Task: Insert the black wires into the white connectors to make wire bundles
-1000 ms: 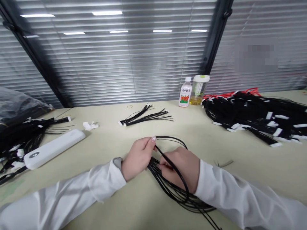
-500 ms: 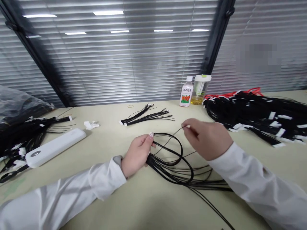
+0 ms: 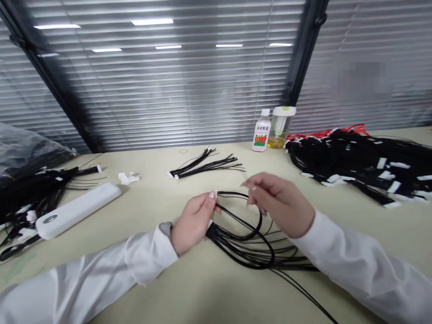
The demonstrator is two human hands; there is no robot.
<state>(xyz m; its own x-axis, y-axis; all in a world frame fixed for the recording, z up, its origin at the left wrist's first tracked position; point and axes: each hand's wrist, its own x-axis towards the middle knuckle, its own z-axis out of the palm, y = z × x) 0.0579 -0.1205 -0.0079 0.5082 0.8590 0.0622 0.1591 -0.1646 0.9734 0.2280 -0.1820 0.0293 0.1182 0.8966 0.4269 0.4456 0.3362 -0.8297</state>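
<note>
My left hand [image 3: 195, 220] pinches the white-tipped end of a black cable bundle [image 3: 266, 256]. Two thick black loops curve out to the right of its fingertips, and many thin black wires fan across the table beneath them. My right hand [image 3: 281, 202] is raised above the loops, its fingers bent with the thumb near the index finger. No wire can be made out between those fingers; whether they hold anything is too small to tell.
Two short wire bundles [image 3: 205, 165] lie behind my hands. A bottle [image 3: 262, 131] and a lidded cup [image 3: 281, 128] stand at the back. Black cable piles lie right [image 3: 357, 157] and left [image 3: 37, 189], with a white device [image 3: 79, 210] beside the left one.
My right hand has moved left and slightly down, nearer my left hand. The thin wire that stretched to its fingertips no longer shows there. The loops have shifted slightly.
</note>
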